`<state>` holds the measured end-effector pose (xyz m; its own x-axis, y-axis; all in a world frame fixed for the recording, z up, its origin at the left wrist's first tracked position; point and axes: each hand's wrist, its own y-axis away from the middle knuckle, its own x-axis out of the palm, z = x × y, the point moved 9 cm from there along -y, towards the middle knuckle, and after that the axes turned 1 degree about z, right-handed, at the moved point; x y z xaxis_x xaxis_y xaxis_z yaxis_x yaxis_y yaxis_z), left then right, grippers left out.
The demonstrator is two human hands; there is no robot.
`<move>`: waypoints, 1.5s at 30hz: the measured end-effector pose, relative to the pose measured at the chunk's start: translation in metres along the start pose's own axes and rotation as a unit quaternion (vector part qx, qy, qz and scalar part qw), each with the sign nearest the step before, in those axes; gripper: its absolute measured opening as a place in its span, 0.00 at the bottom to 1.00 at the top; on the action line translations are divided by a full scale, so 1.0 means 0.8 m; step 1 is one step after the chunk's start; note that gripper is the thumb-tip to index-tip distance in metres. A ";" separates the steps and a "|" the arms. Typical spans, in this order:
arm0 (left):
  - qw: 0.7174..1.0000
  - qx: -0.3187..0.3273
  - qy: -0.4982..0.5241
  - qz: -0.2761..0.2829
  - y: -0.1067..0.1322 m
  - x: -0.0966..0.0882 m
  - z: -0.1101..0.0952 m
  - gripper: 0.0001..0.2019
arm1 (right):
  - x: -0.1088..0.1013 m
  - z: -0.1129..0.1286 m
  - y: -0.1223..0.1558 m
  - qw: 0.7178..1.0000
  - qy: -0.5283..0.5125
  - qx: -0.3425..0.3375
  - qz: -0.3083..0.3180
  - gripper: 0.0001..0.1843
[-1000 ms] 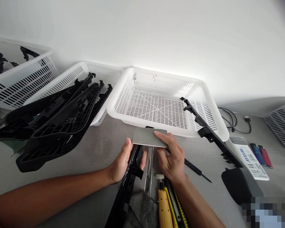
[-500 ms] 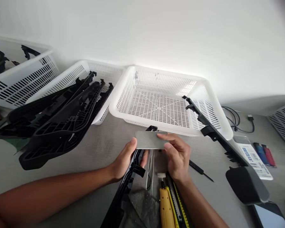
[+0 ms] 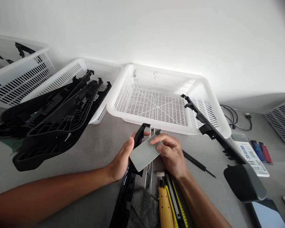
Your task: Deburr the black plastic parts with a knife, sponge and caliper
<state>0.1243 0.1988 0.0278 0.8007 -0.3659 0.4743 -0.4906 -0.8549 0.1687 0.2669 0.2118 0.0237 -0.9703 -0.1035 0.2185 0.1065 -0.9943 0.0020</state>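
Grip: left hand (image 3: 120,163) clasps strip (image 3: 124,193), right hand (image 3: 174,155) pinches card (image 3: 146,153)
Strip's long axis: upward, leaning right
Covering strip partly: card
Upper centre: basket (image 3: 166,125)

Got a long black trim piece (image 3: 123,193) in my left hand (image 3: 120,163), and my right hand (image 3: 174,155) pinches a thin grey plate (image 3: 142,155) over it. Yellow-handled tool (image 3: 165,205) lies nearer me than those, white basket (image 3: 135,116) just beyond both hands.

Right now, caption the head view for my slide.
The left hand grips a slim black part and the right hand holds a grey rectangular sheet near a white basket.
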 end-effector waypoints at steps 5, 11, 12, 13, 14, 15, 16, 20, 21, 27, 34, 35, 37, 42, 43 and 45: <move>1.000 -0.014 -0.004 0.022 0.000 0.007 0.002 0.39 | -0.024 0.007 -0.002 0.995 0.019 -0.047 -0.085 0.09; 0.999 0.011 -0.032 0.035 -0.004 0.011 -0.002 0.41 | 0.017 0.016 -0.011 0.994 -0.075 0.016 0.077 0.24; 0.999 0.016 -0.031 0.036 -0.005 0.011 -0.002 0.42 | 0.024 0.014 -0.009 0.991 -0.080 0.037 0.098 0.20; 0.999 0.017 -0.026 0.037 -0.006 0.010 -0.001 0.43 | 0.027 0.012 -0.007 0.989 -0.080 0.054 0.108 0.15; 0.999 0.013 -0.018 0.037 -0.006 0.009 0.000 0.44 | 0.028 0.009 -0.005 0.989 -0.076 0.066 0.110 0.13; 0.999 0.006 -0.009 0.035 -0.006 0.008 0.003 0.44 | 0.027 0.006 -0.004 0.989 -0.068 0.074 0.107 0.17; 0.999 -0.004 0.001 0.033 -0.006 0.007 0.005 0.45 | 0.026 0.003 -0.002 0.990 -0.058 0.078 0.107 0.22; 0.998 -0.026 0.056 0.025 -0.002 0.007 0.005 0.42 | 0.029 -0.008 0.004 0.985 -0.031 0.107 0.134 0.25; 0.997 -0.024 0.069 0.023 -0.001 0.007 0.003 0.41 | 0.030 -0.009 0.005 0.983 -0.030 0.114 0.140 0.24; 0.996 -0.023 0.085 0.011 -0.001 0.010 0.000 0.40 | 0.025 -0.007 0.004 0.985 -0.036 0.122 0.118 0.23; 0.997 -0.019 0.077 0.012 0.000 0.008 0.001 0.40 | 0.020 -0.016 0.006 0.981 -0.034 0.143 0.130 0.20; 0.997 -0.020 0.077 0.012 0.000 0.007 0.002 0.39 | 0.017 -0.016 0.005 0.982 -0.046 0.142 0.120 0.20; 0.996 -0.027 0.079 0.012 0.000 0.006 0.003 0.39 | 0.019 -0.015 0.006 0.980 -0.055 0.146 0.128 0.21; 0.995 -0.047 0.088 0.019 -0.001 0.007 0.008 0.43 | 0.040 -0.012 0.015 0.964 -0.017 0.170 0.203 0.22; 0.995 -0.046 0.086 0.018 -0.001 0.007 0.007 0.43 | 0.039 -0.012 0.015 0.966 -0.017 0.170 0.195 0.21; 0.996 -0.042 0.081 0.014 -0.001 0.007 0.007 0.42 | 0.032 -0.014 0.012 0.973 -0.028 0.161 0.164 0.20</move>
<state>0.1308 0.1954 0.0256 0.7242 -0.3196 0.6111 -0.5448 -0.8085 0.2227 0.2408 0.1990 0.0187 -0.8599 -0.4035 0.3127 0.4802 -0.8473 0.2271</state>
